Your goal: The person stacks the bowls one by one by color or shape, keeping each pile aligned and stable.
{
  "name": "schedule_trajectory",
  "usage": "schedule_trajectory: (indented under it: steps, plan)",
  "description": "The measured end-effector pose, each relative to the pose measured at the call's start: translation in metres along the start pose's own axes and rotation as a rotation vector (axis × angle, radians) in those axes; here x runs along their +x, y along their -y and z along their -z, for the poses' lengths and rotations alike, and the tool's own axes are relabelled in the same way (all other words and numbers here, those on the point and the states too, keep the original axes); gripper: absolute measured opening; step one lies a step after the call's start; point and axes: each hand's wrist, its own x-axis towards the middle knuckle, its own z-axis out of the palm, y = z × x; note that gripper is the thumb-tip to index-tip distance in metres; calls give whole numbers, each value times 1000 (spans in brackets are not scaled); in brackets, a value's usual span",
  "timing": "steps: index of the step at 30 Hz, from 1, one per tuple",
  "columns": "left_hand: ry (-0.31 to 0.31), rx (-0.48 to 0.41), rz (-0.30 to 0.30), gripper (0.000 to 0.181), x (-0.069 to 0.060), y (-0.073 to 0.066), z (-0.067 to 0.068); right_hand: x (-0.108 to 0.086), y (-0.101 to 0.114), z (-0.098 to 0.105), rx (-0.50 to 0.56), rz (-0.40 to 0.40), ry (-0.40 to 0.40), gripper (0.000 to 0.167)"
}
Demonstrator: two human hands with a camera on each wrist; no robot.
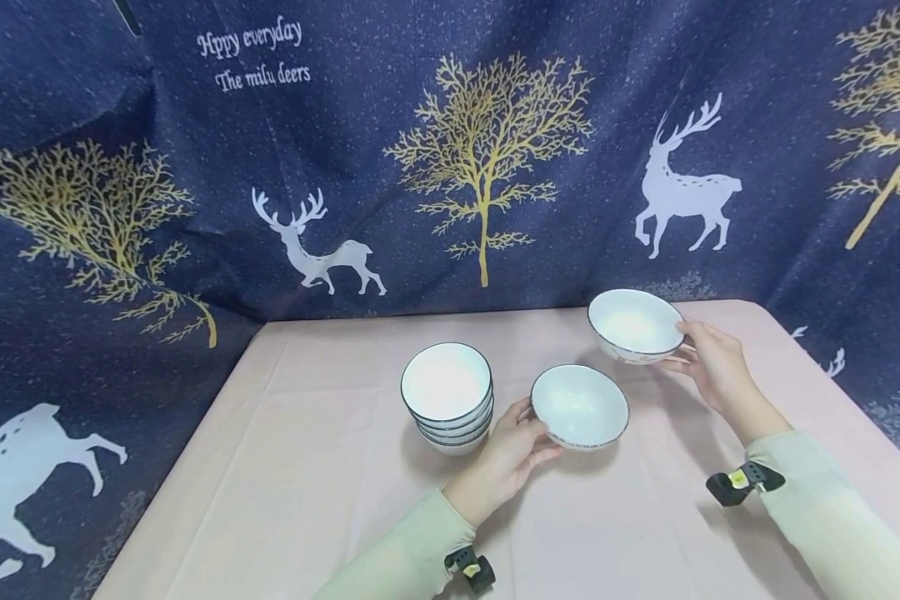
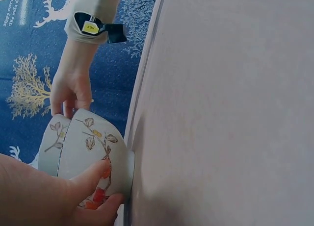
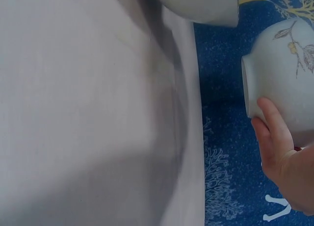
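My left hand (image 1: 512, 454) grips the near-left rim of a white bowl (image 1: 580, 407) with a dark edge, right of a stack. In the left wrist view, that bowl (image 2: 93, 152) shows a painted branch with leaves and red flowers. Farther back on the right, my right hand (image 1: 712, 362) holds a second white bowl (image 1: 636, 323) by its right side, thumb at the rim and fingers beneath. The right wrist view shows this bowl (image 3: 284, 79) raised, with fingers (image 3: 277, 133) by its foot. A stack of several matching bowls (image 1: 447, 392) stands to the left of my left hand.
A pale pink cloth covers the table (image 1: 292, 467). Behind it hangs a dark blue curtain (image 1: 345, 150) printed with white deer and golden trees. Each sleeve carries a black wrist camera (image 1: 742, 483).
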Motion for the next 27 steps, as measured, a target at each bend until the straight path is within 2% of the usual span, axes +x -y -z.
schedule_trajectory:
  steps: [17, 21, 27]
  plan:
    - [21, -28, -23, 68, 0, 2, 0, -3, -3, -14, -48, 1, 69, 24]
    - [21, -30, -25, 69, 1, 2, 0, -4, -3, -16, -88, 1, 86, 21]
    - [11, -29, -26, 70, 1, 3, 1, -8, -2, -20, -190, -15, 100, 70]
